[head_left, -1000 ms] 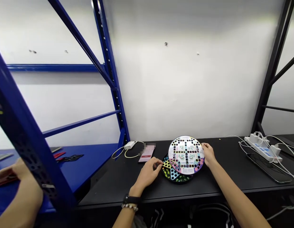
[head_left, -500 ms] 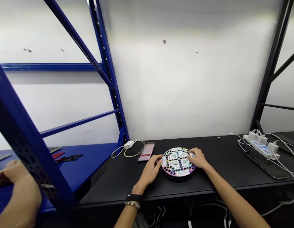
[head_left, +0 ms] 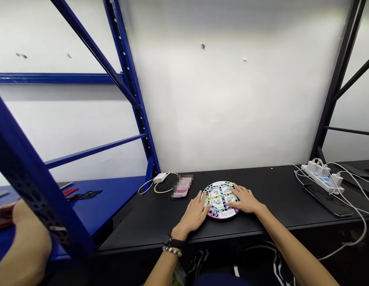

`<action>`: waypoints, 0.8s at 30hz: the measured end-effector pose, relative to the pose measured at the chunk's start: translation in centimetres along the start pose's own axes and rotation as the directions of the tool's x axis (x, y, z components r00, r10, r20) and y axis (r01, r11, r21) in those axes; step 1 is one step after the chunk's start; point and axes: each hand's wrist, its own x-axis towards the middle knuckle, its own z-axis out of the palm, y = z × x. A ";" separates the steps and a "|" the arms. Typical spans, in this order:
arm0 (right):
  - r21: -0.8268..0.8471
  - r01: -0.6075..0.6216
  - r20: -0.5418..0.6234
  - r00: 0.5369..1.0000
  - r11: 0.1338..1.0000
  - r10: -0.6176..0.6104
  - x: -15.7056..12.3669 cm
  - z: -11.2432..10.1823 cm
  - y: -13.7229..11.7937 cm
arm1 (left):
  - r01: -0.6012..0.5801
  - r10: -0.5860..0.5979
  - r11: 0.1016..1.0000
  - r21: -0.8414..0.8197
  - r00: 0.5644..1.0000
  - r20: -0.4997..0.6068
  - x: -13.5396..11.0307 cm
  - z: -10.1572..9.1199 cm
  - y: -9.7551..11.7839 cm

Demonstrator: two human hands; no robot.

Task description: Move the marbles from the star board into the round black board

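Observation:
A round game board (head_left: pixel 219 198) printed with a cross-shaped track and rings of dark dots lies on the black table. My left hand (head_left: pixel 196 211), with a dark band and a beaded bracelet on its wrist, rests against the board's left edge, fingers stretched out and apart. Across the board's right part lies my right hand (head_left: pixel 245 199), its fingers spread over the printed face and covering some of the dots. Neither hand is closed round anything.
A pink-screened phone (head_left: pixel 182 186) and a white adapter (head_left: pixel 160 177) with a cable lie left of the board. At the right are a power strip (head_left: pixel 321 179) with plugs and a dark phone (head_left: pixel 327 200). A blue post (head_left: pixel 38 186) stands before another person's arm (head_left: pixel 31 242).
Both hands have shifted from the board's sides further onto it, their fingers stretching out flatter. The view has moved slightly.

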 end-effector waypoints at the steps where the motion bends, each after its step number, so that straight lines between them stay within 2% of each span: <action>1: -0.011 0.000 -0.009 1.000 1.000 -0.001 0.0 0.0 -0.1 | -0.001 0.001 1.000 0.001 1.000 -0.010 0.0 0.0 0.0; 7: -0.008 -0.008 -0.071 0.997 1.000 0.007 0.0 0.2 -0.2 | 0.017 -0.017 1.000 -0.005 1.000 -0.021 0.1 -0.3 0.2; 15: 0.096 -0.011 -0.149 0.989 0.995 0.026 0.1 0.7 0.5 | 0.033 -0.041 0.995 -0.096 0.995 -0.087 -0.1 -0.9 0.8; 21: 0.156 -0.160 -0.245 0.950 0.975 0.195 0.4 0.7 0.3 | 0.037 -0.056 0.989 -0.140 0.989 -0.138 -0.4 -1.6 1.6; 24: 0.182 -0.155 -0.237 0.951 0.971 0.197 0.5 0.7 0.3 | 0.032 -0.051 0.991 -0.133 0.988 -0.147 -0.4 -1.5 1.4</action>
